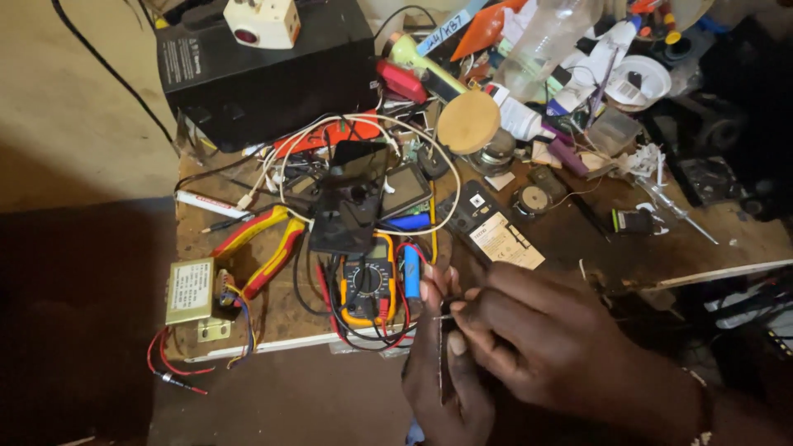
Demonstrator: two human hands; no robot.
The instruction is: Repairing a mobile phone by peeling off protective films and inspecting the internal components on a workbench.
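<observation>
My right hand (529, 330) has thumb and forefinger pinched shut on a thin metal tool (443, 316), a short bright sliver whose tip points left toward the other hand. My left hand (442, 363) is curled closed around a small dark flat device (443, 363), held upright on edge with its thumb pressed along the near side; the piece is too dark for me to tell more about it. Both hands meet just off the front edge of the wooden bench (273, 318), at its lower middle. Just beyond my fingers lies a yellow and black multimeter (368, 285) with red and black leads looped around it, and a blue cylindrical cell (411, 271) lies just beside its right side. Further left rest red and yellow pliers (264, 244), and near the left corner sits a small transformer (190, 289) with red wires trailing off the edge. Behind the meter a stack of dark phones (351, 206) lies under white cable. To the right is a phone back with a pale label (496, 231). At the far left stands a large black box (264, 66), and a round wooden lid (468, 122) sits mid-bench among the clutter.
</observation>
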